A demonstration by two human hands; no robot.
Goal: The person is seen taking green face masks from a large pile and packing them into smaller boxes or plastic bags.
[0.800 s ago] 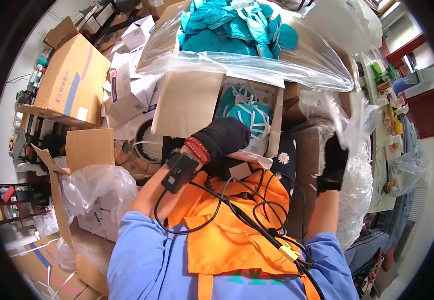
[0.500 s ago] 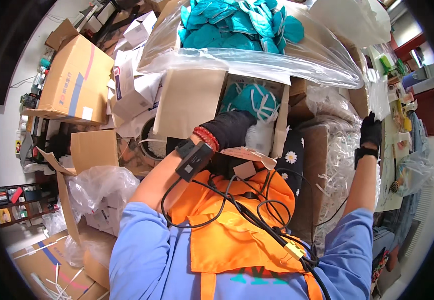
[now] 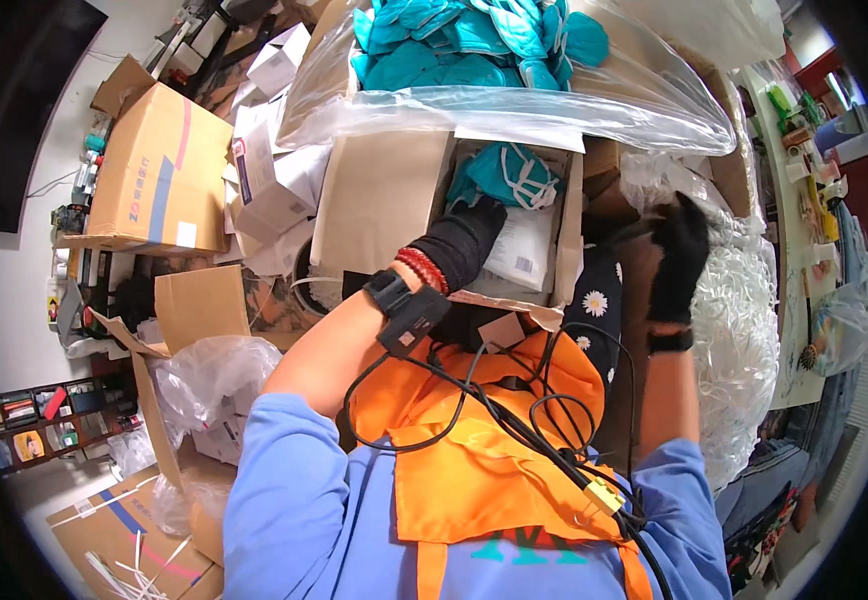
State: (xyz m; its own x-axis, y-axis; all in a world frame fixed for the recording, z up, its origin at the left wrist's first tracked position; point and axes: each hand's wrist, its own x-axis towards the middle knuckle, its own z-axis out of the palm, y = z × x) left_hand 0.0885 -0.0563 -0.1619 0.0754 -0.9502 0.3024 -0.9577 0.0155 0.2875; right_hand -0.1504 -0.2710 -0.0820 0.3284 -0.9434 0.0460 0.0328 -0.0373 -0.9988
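A small cardboard carton (image 3: 566,235) stands in front of me, flaps up. In it are teal cup-shaped face masks (image 3: 502,172) with white elastic straps, above a white packet (image 3: 524,250). My left hand (image 3: 466,238), in a black glove, reaches over the carton's near left edge. Its fingers close at the lower edge of the masks; their tips are partly hidden. To the right of the carton, my gloved right hand (image 3: 678,262) hovers near clear plastic wrapping (image 3: 724,340). Its fingers are apart and nothing shows in them.
A plastic-lined box heaped with teal face masks (image 3: 454,60) stands behind the carton. White small boxes (image 3: 276,190) and a large brown carton (image 3: 159,175) are at left. An opened carton with plastic bags (image 3: 209,375) sits near left. Black cables (image 3: 474,400) hang across my orange apron.
My right hand has come leftward from the far right, toward the carton. The left hand has shifted slightly; the white packet below the masks now lies flatter and shows more.
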